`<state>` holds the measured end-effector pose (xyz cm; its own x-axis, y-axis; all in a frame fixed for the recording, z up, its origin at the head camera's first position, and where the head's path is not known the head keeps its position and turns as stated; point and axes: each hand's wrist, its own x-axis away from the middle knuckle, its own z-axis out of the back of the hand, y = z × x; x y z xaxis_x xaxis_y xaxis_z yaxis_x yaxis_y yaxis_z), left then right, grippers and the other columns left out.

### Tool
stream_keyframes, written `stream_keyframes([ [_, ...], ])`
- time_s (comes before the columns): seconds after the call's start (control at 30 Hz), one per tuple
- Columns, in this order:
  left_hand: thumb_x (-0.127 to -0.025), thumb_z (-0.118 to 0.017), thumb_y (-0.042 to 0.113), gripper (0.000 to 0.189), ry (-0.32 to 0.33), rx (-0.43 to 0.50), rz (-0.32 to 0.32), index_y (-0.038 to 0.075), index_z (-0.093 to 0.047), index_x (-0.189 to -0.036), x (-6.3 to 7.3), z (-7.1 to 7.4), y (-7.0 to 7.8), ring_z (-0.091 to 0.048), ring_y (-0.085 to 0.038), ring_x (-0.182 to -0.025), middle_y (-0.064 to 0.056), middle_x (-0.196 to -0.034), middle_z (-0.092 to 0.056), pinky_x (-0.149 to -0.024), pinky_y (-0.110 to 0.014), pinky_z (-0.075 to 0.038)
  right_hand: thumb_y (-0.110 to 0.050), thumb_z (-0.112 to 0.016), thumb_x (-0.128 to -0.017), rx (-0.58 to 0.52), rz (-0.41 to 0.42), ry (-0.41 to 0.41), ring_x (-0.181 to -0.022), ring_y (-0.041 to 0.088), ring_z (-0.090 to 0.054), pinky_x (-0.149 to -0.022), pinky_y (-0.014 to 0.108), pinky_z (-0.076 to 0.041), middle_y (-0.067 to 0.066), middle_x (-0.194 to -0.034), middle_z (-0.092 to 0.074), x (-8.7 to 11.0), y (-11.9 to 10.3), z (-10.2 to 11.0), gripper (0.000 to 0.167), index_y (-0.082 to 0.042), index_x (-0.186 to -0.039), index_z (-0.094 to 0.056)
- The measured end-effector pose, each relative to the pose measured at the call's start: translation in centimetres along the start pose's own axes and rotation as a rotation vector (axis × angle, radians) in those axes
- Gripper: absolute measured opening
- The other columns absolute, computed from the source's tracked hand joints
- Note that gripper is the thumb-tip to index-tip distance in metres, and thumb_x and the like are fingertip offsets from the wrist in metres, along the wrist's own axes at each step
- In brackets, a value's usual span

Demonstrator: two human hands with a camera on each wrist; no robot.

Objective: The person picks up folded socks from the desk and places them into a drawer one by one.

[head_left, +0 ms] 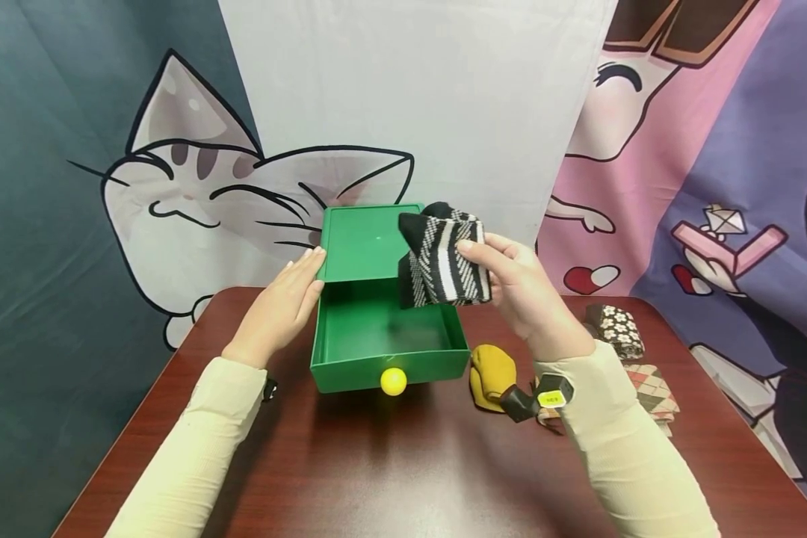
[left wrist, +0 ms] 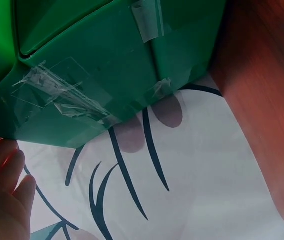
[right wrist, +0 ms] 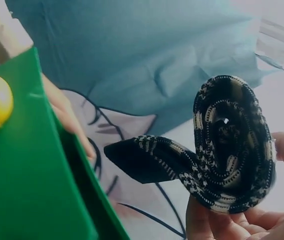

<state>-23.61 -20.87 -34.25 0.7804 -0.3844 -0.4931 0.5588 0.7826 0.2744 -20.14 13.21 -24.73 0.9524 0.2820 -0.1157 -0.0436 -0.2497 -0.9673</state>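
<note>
One rolled sock, pinched by your right hand near centre frame over the green drawer, should feel light and soft, apt to unroll: grip its thick coil; your straight-fingered left hand touches the green box

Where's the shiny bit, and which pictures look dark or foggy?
Head view: pale glare on the tabletop in front of the green drawer; left wrist view: dim, whitish glints on clear tape; right wrist view: hazy toward upper right, the patterned cloth dark against it.
</note>
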Motion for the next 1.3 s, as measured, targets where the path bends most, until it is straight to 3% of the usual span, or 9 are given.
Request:
stream_keyframes([
  [0.17, -0.111, -0.043, 0.024, 0.052, -0.003, -0.003, 0.000, 0.001, -0.036, -0.156, 0.0, 0.1, 0.0, -0.032, -0.032, -0.150, -0.015, -0.160, -0.037, -0.125, -0.047, -0.020, -0.020, -0.058, -0.101, 0.049, -0.092, -0.009, -0.084, 0.012, -0.070, -0.079, 0.025, -0.060, 0.000, -0.100, -0.072, -0.5, 0.8, -1.6, 0.042, 0.001, -0.137, -0.054],
  [0.4, -0.110, -0.044, 0.024, 0.052, 0.000, -0.008, 0.001, 0.002, -0.037, -0.156, 0.0, 0.2, 0.0, -0.033, -0.033, -0.149, -0.015, -0.160, -0.038, -0.125, -0.046, -0.020, -0.021, -0.061, -0.099, 0.100, -0.149, -0.039, -0.082, 0.012, -0.069, -0.078, 0.026, -0.059, 0.001, -0.100, -0.070, -1.1, 1.9, -3.5, 0.041, 0.002, -0.134, -0.057],
  [0.63, -0.110, -0.044, 0.023, 0.051, 0.005, -0.004, 0.002, 0.001, -0.037, -0.156, -0.1, 0.1, 0.1, -0.033, -0.032, -0.149, -0.016, -0.159, -0.039, -0.125, -0.045, -0.020, -0.017, -0.061, -0.099, 0.114, -0.216, -0.103, -0.090, 0.015, -0.067, -0.077, 0.029, -0.060, 0.010, -0.113, -0.067, -2.0, 2.9, -4.9, 0.045, 0.004, -0.138, -0.054],
  [0.8, -0.110, -0.043, 0.024, 0.051, 0.008, -0.004, 0.000, 0.001, -0.037, -0.156, -0.1, 0.1, 0.1, -0.033, -0.033, -0.149, -0.015, -0.160, -0.038, -0.125, -0.044, -0.019, -0.014, -0.063, -0.097, 0.215, -0.301, -0.113, -0.095, 0.017, -0.062, -0.076, 0.029, -0.060, 0.013, -0.122, -0.062, -2.4, 3.8, -5.4, 0.045, 0.004, -0.137, -0.053],
  [0.97, -0.110, -0.043, 0.020, 0.050, 0.018, -0.008, -0.011, 0.000, -0.038, -0.155, -0.1, 0.1, 0.0, -0.034, -0.034, -0.148, -0.016, -0.159, -0.039, -0.125, -0.044, -0.019, -0.015, -0.065, -0.096, 0.304, -0.343, -0.134, -0.091, 0.018, -0.056, -0.072, 0.027, -0.057, 0.012, -0.119, -0.060, -2.5, 4.5, -5.6, 0.041, 0.003, -0.132, -0.056],
  [1.3, -0.110, -0.043, 0.022, 0.051, 0.022, 0.003, -0.009, 0.000, -0.037, -0.155, -0.2, 0.1, 0.0, -0.035, -0.035, -0.148, -0.016, -0.159, -0.038, -0.125, -0.044, -0.019, -0.016, -0.068, -0.098, 0.490, -0.369, -0.160, -0.093, 0.018, -0.066, -0.084, 0.038, -0.061, 0.014, -0.115, -0.066, -2.7, 4.9, -5.5, 0.041, 0.003, -0.133, -0.057],
])
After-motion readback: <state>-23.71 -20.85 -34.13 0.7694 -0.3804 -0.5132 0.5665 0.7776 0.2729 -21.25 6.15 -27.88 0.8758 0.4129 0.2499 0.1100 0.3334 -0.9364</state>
